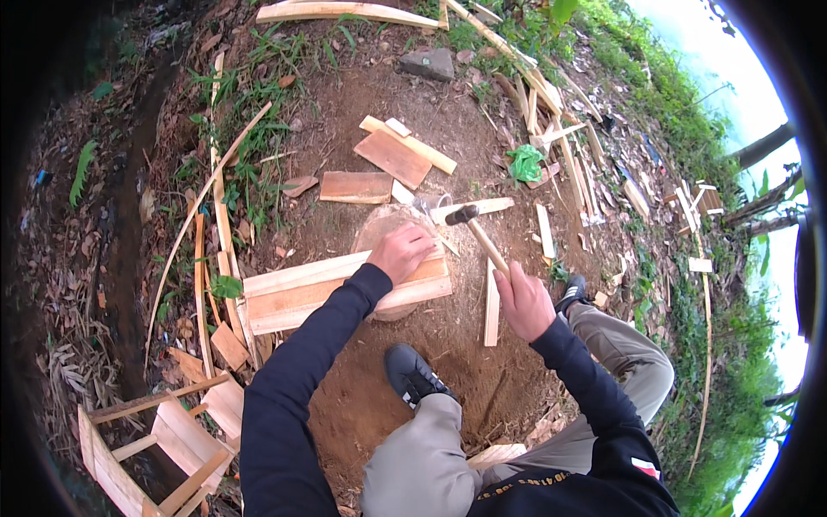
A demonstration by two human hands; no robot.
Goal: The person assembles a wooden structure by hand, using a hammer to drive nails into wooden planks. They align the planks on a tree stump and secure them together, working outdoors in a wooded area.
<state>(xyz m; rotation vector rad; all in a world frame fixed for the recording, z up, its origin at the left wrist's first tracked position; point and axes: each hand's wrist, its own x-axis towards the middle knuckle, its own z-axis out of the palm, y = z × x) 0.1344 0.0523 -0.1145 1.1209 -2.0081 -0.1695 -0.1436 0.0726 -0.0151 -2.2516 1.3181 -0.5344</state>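
Note:
My right hand (525,302) is wrapped round the wooden handle of a hammer (488,244), its dark head raised just right of the stump. My left hand (402,252) rests at the right end of a long wooden piece made of joined planks (301,295). Its fingers are bent and drawn together by the far edge; whatever they pinch, if anything, is too small to make out. Under that end of the planks stands a tree stump (372,226). A small clear container (424,203) sits at the stump's far side.
Loose boards (356,187) lie on the soil beyond the stump. A wooden frame (116,465) stands at lower left. Scattered offcuts (545,231) and a green plastic bag (525,162) are to the right. One shoe (413,375) is close in front of the stump.

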